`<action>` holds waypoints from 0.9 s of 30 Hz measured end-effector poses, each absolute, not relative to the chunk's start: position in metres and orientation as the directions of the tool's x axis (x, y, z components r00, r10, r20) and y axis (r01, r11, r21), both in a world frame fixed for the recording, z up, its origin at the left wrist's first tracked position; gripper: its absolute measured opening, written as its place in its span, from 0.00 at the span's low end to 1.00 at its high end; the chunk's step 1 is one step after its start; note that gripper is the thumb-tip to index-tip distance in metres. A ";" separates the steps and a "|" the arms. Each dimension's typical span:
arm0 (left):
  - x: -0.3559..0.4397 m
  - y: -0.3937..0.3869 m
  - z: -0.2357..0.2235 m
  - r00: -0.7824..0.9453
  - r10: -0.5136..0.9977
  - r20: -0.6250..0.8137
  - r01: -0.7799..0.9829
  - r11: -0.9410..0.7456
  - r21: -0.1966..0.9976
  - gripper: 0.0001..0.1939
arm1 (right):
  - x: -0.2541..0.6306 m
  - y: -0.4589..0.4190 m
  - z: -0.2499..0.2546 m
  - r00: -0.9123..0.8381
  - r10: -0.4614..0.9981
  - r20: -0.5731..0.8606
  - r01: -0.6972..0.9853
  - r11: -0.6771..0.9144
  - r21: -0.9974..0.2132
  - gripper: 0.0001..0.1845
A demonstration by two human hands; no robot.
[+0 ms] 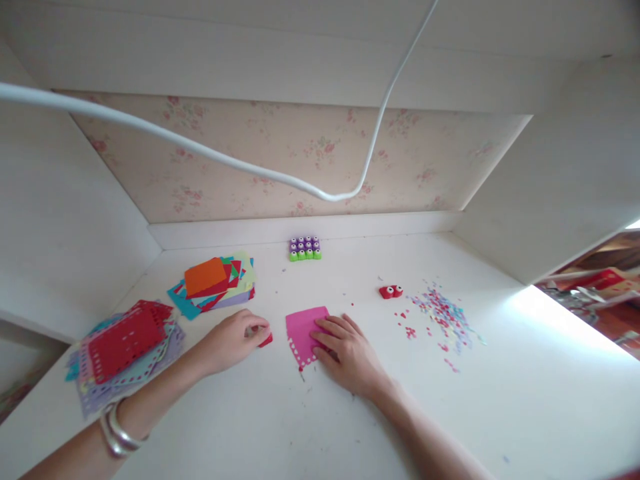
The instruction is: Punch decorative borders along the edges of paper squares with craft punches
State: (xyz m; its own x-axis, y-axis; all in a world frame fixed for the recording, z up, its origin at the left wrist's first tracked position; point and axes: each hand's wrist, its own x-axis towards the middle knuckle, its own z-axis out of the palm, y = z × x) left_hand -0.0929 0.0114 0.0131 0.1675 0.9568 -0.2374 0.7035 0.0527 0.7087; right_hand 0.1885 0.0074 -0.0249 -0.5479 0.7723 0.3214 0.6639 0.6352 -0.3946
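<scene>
My left hand [243,339] is closed on a small red craft punch [267,341], most of it hidden by the fingers. It is just left of a pink sheet of paper [304,329] and apart from it. Punched holes run down the sheet's left edge and along its lower left edge. My right hand [347,352] lies with fingers stretched over the sheet's right side, pressing it to the white table [260,427]. Small red bits lie at the sheet's lower corner. Two more red punches [391,291] stand together to the right, beyond my right hand.
Punched sheets [125,343] are stacked at the far left, with a pile of coloured paper [205,277] behind them. Purple and green punches [305,249] stand in rows near the back wall. Coloured confetti [445,317] is scattered at right. A white cable [235,160] hangs across above.
</scene>
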 end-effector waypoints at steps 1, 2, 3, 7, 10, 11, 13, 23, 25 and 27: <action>-0.094 0.006 0.011 0.161 0.972 -0.173 0.738 -0.002 0.675 0.18 | 0.188 0.008 -0.025 -0.549 0.771 0.323 0.663 0.637 -0.394 0.14; -0.094 0.001 0.009 0.156 0.980 -0.124 0.770 -0.042 0.636 0.19 | 0.188 0.008 -0.026 -0.548 0.769 0.329 0.661 0.639 -0.392 0.14; -0.093 -0.004 0.007 0.153 0.984 -0.094 0.797 -0.066 0.601 0.18 | 0.188 0.008 -0.026 -0.546 0.766 0.339 0.659 0.642 -0.392 0.14; -0.085 -0.016 0.004 0.152 0.987 -0.061 0.830 -0.094 0.550 0.11 | 0.189 0.008 -0.023 -0.512 0.756 0.409 0.609 0.655 -0.448 0.15; -0.069 -0.020 0.007 0.172 0.985 0.011 0.796 -0.146 0.587 0.14 | 0.188 0.004 -0.016 -0.473 0.760 0.446 0.519 0.649 -0.555 0.17; -0.062 -0.021 0.008 0.193 0.980 0.038 0.776 -0.176 0.605 0.16 | 0.188 0.001 -0.014 -0.465 0.763 0.449 0.486 0.644 -0.592 0.18; -0.047 -0.024 0.010 0.247 0.966 0.075 0.730 -0.237 0.641 0.19 | 0.187 -0.004 -0.010 -0.468 0.764 0.444 0.416 0.634 -0.652 0.20; -0.006 -0.025 -0.008 0.180 0.979 0.097 0.636 -0.191 0.747 0.19 | 0.206 0.007 -0.008 -0.360 0.842 0.402 0.330 0.518 -0.789 0.11; -0.005 -0.025 -0.013 0.168 0.980 0.108 0.638 -0.192 0.746 0.16 | 0.218 0.018 -0.010 -0.223 0.895 0.385 0.353 0.443 -0.824 0.10; -0.004 -0.027 -0.019 0.177 0.977 0.115 0.630 -0.202 0.750 0.14 | 0.235 0.033 -0.014 -0.026 0.926 0.377 0.382 0.358 -0.852 0.12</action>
State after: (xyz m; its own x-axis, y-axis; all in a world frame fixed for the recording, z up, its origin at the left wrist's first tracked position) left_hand -0.0037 -0.0269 -0.0190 0.1771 0.9775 0.1147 0.6299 -0.2021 0.7500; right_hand 0.2350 0.0326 -0.0136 -0.0255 0.9258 0.3771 0.3819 0.3577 -0.8522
